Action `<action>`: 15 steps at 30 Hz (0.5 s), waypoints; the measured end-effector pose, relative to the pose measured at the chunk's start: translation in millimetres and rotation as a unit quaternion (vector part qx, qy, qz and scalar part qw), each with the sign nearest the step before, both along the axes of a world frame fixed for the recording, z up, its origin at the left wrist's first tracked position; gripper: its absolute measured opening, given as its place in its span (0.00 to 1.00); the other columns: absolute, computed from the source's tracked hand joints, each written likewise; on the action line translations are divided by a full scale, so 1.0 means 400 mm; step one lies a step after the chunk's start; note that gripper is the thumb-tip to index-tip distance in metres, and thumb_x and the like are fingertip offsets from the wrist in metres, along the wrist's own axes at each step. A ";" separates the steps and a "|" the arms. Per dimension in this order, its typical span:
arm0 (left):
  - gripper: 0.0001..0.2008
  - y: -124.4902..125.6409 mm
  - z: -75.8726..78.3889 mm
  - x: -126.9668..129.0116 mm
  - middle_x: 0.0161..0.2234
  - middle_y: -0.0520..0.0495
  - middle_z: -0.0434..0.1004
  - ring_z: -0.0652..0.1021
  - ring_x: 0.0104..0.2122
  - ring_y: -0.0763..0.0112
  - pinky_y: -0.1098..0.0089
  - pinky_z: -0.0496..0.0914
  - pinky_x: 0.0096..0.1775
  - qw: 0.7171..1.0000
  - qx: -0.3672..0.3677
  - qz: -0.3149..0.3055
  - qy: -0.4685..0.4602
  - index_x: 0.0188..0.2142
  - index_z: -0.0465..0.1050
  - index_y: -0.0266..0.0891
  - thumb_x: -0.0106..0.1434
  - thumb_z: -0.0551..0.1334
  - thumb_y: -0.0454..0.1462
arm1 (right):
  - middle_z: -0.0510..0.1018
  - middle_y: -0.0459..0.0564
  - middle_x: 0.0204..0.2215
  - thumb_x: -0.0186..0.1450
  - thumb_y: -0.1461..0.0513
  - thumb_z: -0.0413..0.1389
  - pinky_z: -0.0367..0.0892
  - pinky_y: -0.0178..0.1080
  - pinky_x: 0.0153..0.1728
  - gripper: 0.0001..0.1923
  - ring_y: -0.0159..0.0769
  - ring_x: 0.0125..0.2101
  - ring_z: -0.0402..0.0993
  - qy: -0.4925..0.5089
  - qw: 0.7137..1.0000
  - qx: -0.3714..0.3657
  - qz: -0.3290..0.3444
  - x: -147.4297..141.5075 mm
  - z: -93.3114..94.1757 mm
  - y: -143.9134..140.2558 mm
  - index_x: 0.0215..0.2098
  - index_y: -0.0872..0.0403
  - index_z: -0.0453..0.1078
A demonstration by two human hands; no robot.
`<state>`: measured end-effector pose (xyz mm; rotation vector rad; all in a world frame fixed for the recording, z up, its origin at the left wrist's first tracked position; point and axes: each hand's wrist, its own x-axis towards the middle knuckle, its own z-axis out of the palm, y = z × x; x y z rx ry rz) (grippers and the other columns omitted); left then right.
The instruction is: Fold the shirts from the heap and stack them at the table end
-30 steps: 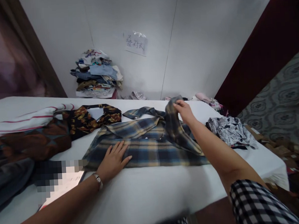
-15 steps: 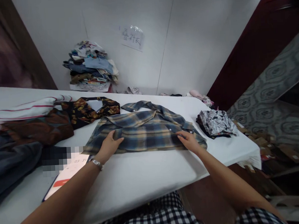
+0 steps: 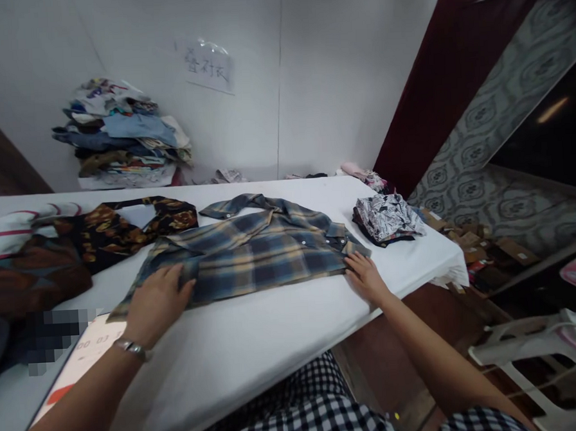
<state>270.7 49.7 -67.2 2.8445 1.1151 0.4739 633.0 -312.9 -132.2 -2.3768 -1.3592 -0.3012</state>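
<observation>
Plaid shirt lying flat on the white desk, a hand at each end.

Head view: the shirt lies spread across the middle of the frame, its collar toward the wall. The left hand rests palm-down, fingers loose, on the shirt's lower-left edge; it pins the cloth without closing on it. The right hand sits at the shirt's right edge near centre-right, its fingertips touching the hem, and whether they pinch the fabric cannot be told. A dark floral garment lies just beside the shirt at left. A folded black-and-white print piece sits apart at right. A pile of folded clothes stands against the wall, upper left.
</observation>
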 end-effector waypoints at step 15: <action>0.22 -0.045 0.045 0.050 0.48 0.37 0.76 0.74 0.48 0.56 0.60 0.71 0.46 0.983 0.038 -0.129 0.128 0.46 0.75 0.35 0.59 0.48 0.26 | 0.79 0.57 0.47 0.60 0.67 0.48 0.69 0.48 0.51 0.21 0.47 0.48 0.75 -0.031 0.999 0.008 0.041 0.164 0.060 -0.028 0.46 0.56 0.77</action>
